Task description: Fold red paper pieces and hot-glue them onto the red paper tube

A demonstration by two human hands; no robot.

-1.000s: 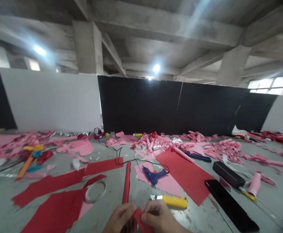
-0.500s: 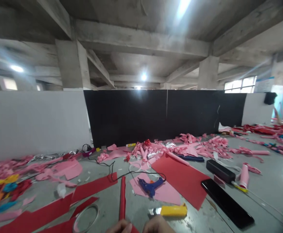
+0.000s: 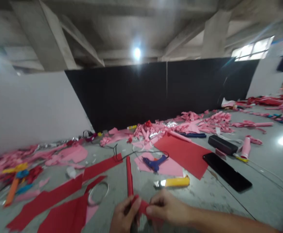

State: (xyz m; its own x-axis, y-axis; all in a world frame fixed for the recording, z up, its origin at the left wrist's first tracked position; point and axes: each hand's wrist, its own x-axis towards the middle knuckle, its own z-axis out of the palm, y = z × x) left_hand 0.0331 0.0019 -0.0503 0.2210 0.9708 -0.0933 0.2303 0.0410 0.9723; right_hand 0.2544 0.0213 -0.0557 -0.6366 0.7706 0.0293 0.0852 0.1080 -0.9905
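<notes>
Between both hands is a small piece of red paper (image 3: 143,207), low in the middle of the view. My left hand (image 3: 125,213) pinches its left end between thumb and fingers. The thumb and fingertips of my right hand (image 3: 164,207) are closed on its right end. Just beyond my left hand, a rolled red paper tube (image 3: 129,178) points away across the table. A yellow utility knife (image 3: 172,182) lies beyond my right hand, touched by neither hand. Farther back, a blue glue gun (image 3: 155,162) rests on a pink paper sheet (image 3: 173,169).
Cut red paper (image 3: 61,213) and a roll of tape (image 3: 98,193) lie on the left. A large red sheet (image 3: 182,152), a black phone (image 3: 227,171) and a black box-shaped device (image 3: 222,144) with cables are at right. Pink scraps (image 3: 211,123) line the black partition (image 3: 131,97).
My view has tilted down, bringing more of both hands and my right forearm into sight. The red paper between my hands now shows more clearly; the tools on the table stay put.
</notes>
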